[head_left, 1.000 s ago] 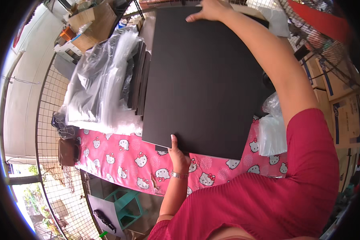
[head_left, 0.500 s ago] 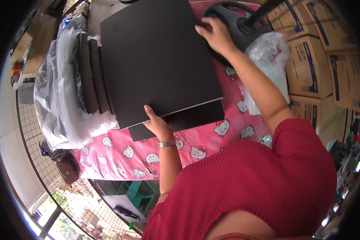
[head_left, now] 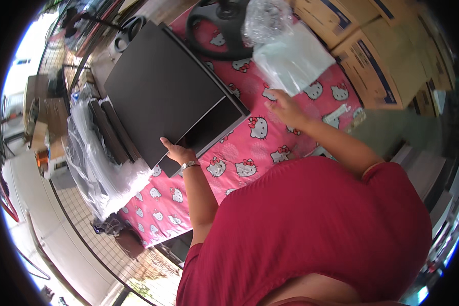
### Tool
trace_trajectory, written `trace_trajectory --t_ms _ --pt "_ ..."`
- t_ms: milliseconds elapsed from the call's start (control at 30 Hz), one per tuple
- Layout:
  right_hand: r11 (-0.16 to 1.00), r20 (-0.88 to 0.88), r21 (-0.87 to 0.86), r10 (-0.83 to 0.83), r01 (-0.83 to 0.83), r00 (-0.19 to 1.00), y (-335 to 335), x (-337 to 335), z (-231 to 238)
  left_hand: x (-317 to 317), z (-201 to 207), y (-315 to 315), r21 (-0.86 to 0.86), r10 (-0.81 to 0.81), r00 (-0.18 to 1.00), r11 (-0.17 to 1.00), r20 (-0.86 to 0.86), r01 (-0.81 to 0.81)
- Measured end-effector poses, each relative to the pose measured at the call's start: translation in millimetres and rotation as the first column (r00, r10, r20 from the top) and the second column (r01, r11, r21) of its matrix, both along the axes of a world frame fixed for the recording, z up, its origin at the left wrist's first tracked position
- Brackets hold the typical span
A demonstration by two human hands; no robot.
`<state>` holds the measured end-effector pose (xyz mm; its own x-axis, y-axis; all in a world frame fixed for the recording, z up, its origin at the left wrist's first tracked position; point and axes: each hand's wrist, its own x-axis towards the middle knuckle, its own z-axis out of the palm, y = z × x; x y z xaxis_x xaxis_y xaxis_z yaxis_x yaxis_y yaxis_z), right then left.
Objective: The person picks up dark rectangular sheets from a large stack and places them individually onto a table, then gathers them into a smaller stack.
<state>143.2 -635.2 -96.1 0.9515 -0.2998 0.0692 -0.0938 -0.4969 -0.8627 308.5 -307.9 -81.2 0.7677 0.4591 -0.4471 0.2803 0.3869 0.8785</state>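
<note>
A large flat black board [head_left: 158, 92] with a pale near edge lies over another black board [head_left: 211, 125], which sticks out beneath it on the near and right sides. My left hand [head_left: 180, 152], with a metal-banded watch at the wrist, grips the top board's near edge. Its thumb rests on top and the fingers go under, partly hidden. Off to the right, my right hand [head_left: 286, 109] hovers over the pink patterned tablecloth [head_left: 257, 145], fingers loosely apart and nothing in them. Just beyond that hand lies a stack of clear plastic bags [head_left: 290, 58].
Left of the boards stand plastic-wrapped dark panels [head_left: 104, 153]. A black round stand base [head_left: 219, 30] sits at the far side, beside crumpled clear plastic [head_left: 268, 20]. Cardboard boxes [head_left: 372, 71] are piled at the right. A wire grille [head_left: 81, 214] runs along the left.
My right hand has left the boards' right side and come nearer, beside the plastic bags. My left hand keeps its grip on the near edge. The whole view has turned.
</note>
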Motion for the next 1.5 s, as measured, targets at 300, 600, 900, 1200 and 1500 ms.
trace_trajectory --t_ms 300,600,900,1200,1500 --pt "0.922 -0.197 -0.001 -0.381 0.388 0.904 -45 -182 17 -3 -7 7 -0.018 -0.046 0.999 0.999 0.028 0.046" --pt "0.978 -0.214 -0.073 -0.207 0.196 0.955 -46 -275 12 9 -6 -1 0.029 -0.085 0.993 0.996 0.077 0.083" --pt "0.945 -0.236 -0.095 -0.327 0.313 0.915 -77 -345 38 10 -19 14 0.032 -0.134 0.988 0.991 0.073 0.132" --pt "0.862 -0.500 -0.153 -0.489 0.483 0.715 -75 -527 -38 -2 15 30 -0.201 -0.278 0.953 0.947 -0.124 0.250" --pt "0.478 -0.869 -0.105 -0.470 0.872 0.153 -23 -710 -129 -244 -49 -142 0.855 -0.754 0.655 0.301 -0.058 0.422"
